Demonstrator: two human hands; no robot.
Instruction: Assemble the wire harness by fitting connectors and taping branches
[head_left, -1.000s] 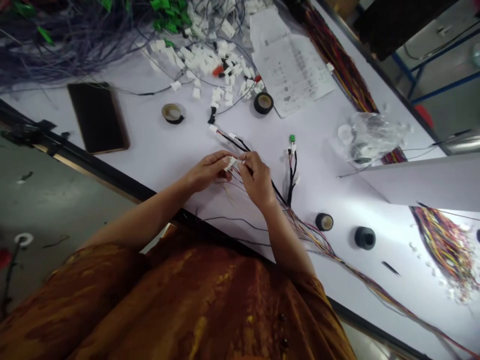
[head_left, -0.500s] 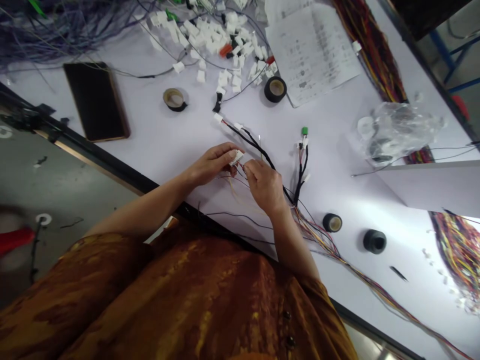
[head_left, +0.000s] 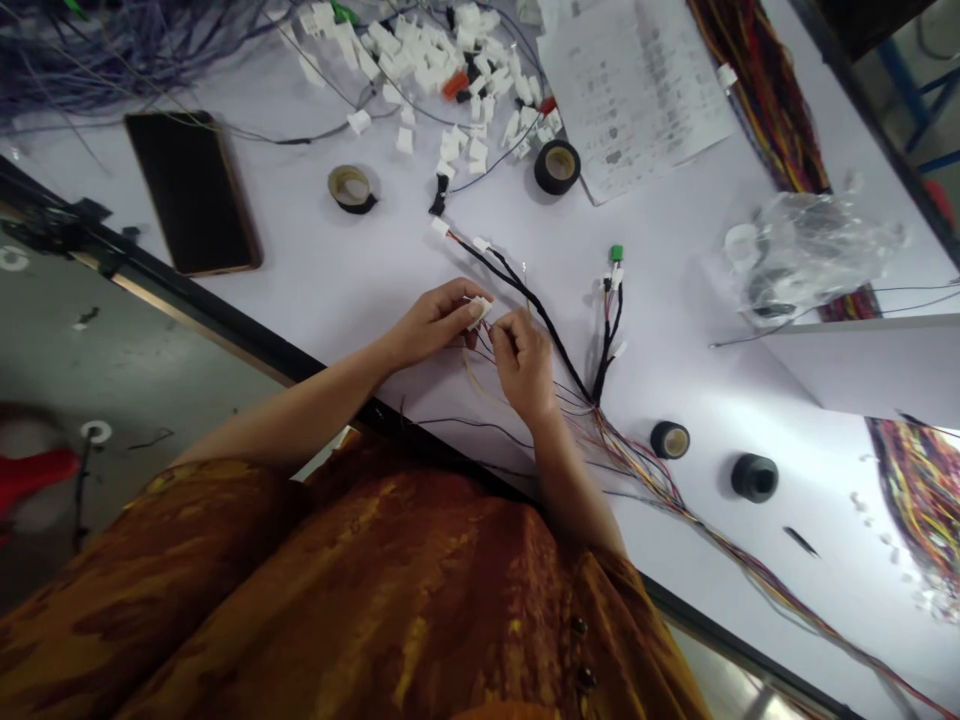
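Note:
Between the thumb and fingers of my left hand (head_left: 439, 322) is a white connector housing (head_left: 480, 310), with thin red and dark wires at its near side. Close beside it, my right hand (head_left: 525, 365) is closed in a pinch on a thin wire (head_left: 489, 338); the fingers partly cover it. Just beyond my hands lies a wire harness (head_left: 536, 305) with black-taped branches and white connectors at their ends. Another taped branch (head_left: 604, 355) stands to the right, tipped by a green connector (head_left: 616, 253). Loose coloured wires (head_left: 645, 470) run from the junction toward the lower right.
Loose white connectors (head_left: 420, 60) are heaped at the back, near printed sheets (head_left: 637, 100). Tape rolls (head_left: 557, 167) lie about the table. A phone (head_left: 193, 195) rests at the left, a plastic bag (head_left: 810, 255) at the right. The table edge (head_left: 300, 368) runs beneath my forearms.
My right hand has shifted slightly closer to the connector housing, its fingers still pinched. The left hand keeps its hold. The whole view has shifted a little.

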